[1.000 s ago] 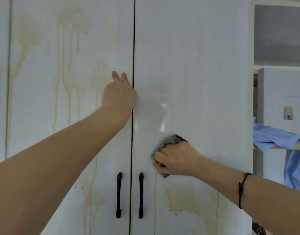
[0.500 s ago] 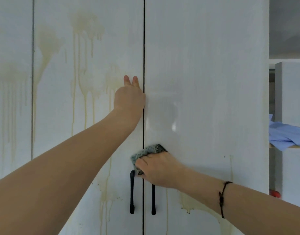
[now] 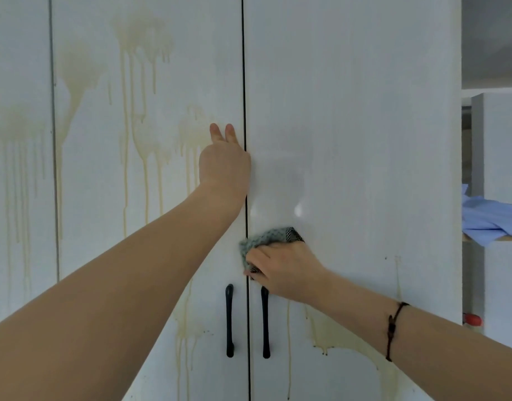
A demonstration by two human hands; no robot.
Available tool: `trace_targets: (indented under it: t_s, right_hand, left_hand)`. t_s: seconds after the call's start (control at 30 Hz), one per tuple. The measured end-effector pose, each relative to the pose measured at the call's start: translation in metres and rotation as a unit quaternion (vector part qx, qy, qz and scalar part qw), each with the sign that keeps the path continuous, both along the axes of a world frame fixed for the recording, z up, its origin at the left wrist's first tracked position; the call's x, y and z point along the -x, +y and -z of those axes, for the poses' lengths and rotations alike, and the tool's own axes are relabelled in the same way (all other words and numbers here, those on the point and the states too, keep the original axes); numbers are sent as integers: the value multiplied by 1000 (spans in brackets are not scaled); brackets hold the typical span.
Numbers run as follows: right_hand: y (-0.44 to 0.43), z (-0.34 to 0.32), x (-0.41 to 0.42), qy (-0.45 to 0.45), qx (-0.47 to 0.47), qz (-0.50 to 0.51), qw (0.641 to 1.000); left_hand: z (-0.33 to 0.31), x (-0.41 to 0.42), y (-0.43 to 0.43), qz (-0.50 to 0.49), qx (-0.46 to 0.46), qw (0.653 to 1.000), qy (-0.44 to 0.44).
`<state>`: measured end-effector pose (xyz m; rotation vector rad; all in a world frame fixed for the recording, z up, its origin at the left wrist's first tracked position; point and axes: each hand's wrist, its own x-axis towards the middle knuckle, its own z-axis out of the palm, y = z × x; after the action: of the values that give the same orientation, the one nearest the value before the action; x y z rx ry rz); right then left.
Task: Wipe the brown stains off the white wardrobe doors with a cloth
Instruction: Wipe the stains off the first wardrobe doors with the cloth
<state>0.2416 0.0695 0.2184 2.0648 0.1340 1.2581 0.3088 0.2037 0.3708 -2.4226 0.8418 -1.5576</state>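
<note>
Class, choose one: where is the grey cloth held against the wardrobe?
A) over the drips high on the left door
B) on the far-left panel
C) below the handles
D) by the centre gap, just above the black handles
D: the right hand grips the cloth directly above the right handle.

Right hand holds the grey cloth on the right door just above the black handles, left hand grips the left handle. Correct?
Not quite. In the head view the left hand rests on the left door by the centre seam, well above the left handle, not gripping it. The rest holds: right hand holds the grey cloth on the right door.
</note>
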Motion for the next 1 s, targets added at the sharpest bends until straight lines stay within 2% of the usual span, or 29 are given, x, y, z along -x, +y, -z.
trace_targets:
  t_s: [0.07,0.1,0.17,0.23,0.3,0.33,0.4,0.47,0.53,0.6,0.67,0.7,0.77,0.9,1.0]
  right_hand:
    - [-9,-11,16,17,29,28,999]
    - [-14,-23,24,-7,12,37,999]
    - [-22,-47,45,-102,-84,41,990]
    - [-26,-55,59,-193,-189,44,962]
    - [-22,-35,55,-225,-241,62,942]
    - [-18,-16,50,-199,-243,66,947]
    - [-10,34,44,-77,-210,55,973]
    - [-7,83,46,50,-107,54,992]
    - [-14,86,53,86,-64,66,992]
    - [-18,50,56,-14,-114,94,989]
    - [-18,6,61,-164,-221,99,956]
    - [-19,-5,61,-203,-259,79,941]
    - [-16,-4,55,-223,-282,54,932]
    - [-2,60,44,-86,-238,72,965]
    - [1,113,43,30,-157,56,986]
  left_hand:
    - [1,2,-3,-8,0,1000,4]
    - [1,2,-4,-7,0,1000,7]
    - [-1,0,-6,9,7,1000,20]
    - [-2,0,-7,30,33,998,42]
    - [1,-1,-9,38,58,996,50]
    - [4,-1,-11,39,67,996,53]
    - [11,-1,-13,42,76,994,63]
    - [23,1,-9,50,76,993,70]
    - [36,-1,-5,51,70,993,74]
    - [52,-2,2,46,59,993,90]
    - [71,-1,10,48,41,994,93]
    - [82,-1,13,50,30,994,91]
    - [107,-1,17,65,14,993,98]
    - [154,3,22,157,78,974,140]
    - [179,3,21,157,69,960,223]
